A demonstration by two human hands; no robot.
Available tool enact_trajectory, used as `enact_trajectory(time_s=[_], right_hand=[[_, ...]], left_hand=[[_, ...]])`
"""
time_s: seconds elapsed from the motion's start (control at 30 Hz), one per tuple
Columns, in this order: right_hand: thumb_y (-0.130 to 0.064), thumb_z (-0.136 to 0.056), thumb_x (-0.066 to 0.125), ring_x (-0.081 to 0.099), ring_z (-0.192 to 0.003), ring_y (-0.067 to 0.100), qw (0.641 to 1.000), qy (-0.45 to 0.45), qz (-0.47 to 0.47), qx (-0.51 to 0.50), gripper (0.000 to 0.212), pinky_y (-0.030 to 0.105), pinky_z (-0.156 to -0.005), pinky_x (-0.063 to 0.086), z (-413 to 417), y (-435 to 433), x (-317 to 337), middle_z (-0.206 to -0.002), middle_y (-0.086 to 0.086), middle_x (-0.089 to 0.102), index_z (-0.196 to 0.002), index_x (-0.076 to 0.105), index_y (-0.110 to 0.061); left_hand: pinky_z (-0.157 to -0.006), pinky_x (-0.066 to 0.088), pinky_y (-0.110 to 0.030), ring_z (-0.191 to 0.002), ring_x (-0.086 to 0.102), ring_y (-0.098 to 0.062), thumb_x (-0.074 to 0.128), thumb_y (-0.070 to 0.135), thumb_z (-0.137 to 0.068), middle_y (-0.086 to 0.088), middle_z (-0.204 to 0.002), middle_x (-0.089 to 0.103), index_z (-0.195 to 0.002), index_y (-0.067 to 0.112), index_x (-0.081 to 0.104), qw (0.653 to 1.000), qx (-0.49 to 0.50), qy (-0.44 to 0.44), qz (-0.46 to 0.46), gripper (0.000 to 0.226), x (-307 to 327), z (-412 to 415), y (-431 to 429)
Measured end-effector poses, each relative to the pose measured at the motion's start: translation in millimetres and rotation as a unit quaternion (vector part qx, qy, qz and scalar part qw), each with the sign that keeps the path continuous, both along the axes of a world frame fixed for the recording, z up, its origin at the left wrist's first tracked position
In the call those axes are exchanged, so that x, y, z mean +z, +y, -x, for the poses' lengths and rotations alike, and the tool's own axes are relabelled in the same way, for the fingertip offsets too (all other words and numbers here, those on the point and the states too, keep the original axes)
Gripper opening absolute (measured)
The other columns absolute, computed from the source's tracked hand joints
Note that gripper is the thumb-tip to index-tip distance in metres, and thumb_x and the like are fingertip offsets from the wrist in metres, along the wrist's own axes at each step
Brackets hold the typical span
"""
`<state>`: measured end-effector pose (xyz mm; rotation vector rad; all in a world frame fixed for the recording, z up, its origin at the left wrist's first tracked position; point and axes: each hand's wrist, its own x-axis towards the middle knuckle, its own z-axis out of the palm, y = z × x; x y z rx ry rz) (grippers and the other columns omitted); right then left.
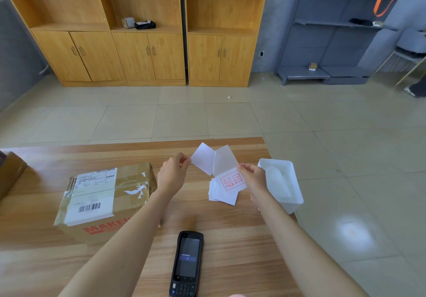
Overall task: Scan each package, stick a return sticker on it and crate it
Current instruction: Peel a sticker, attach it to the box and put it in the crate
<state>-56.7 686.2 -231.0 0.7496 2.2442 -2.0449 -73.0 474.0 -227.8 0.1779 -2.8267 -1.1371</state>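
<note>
A taped cardboard package (108, 195) with white shipping labels and barcodes lies on the wooden table (57, 262) at the left. Above the table's middle, my left hand (173, 177) pinches one corner of a white sticker sheet (214, 160), and my right hand (253, 179) pinches the other side. The sheet is partly peeled or folded open between them. Below it lies a small stack of return stickers (228, 186) with a red stamp on top. A black handheld scanner (187, 264) rests near the front edge, screen up.
A translucent white plastic bin (283, 181) stands at the table's right edge, close to my right hand. Another cardboard box (9, 172) shows at the far left. Wooden cabinets (138, 31) and grey shelving (341, 31) line the far wall across a tiled floor.
</note>
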Motion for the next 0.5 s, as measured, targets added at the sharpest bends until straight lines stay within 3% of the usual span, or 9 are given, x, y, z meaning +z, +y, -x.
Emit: enact_trajectory(time_s=[0.13,0.5], right_hand=[[-0.016,-0.093,0.059,0.059,-0.08,0.015,1.0,-0.008,-0.006,-0.008,0.018,0.018,-0.056,0.039,-1,3,-1,-0.096,0.006,0.065,-0.106,0.065,-0.007],[-0.019,-0.092,0.06,0.064,-0.087,0.021,0.999,-0.017,-0.021,-0.047,0.013,0.025,-0.067,0.048,-2,16,-15,-0.095,0.008,0.069,-0.099,0.066,-0.01]], left_hand=[[-0.068,0.041,-0.031,-0.089,0.059,-0.021,0.047,0.031,-0.098,0.004,-0.097,0.067,-0.1,0.016,0.062,1.0,0.01,-0.003,-0.001,0.021,0,1,-3],[-0.067,0.039,-0.03,-0.087,0.057,-0.017,0.046,0.03,-0.098,0.004,-0.1,0.066,-0.103,0.016,0.062,1.0,0.013,-0.003,-0.003,0.022,-3,4,-8]])
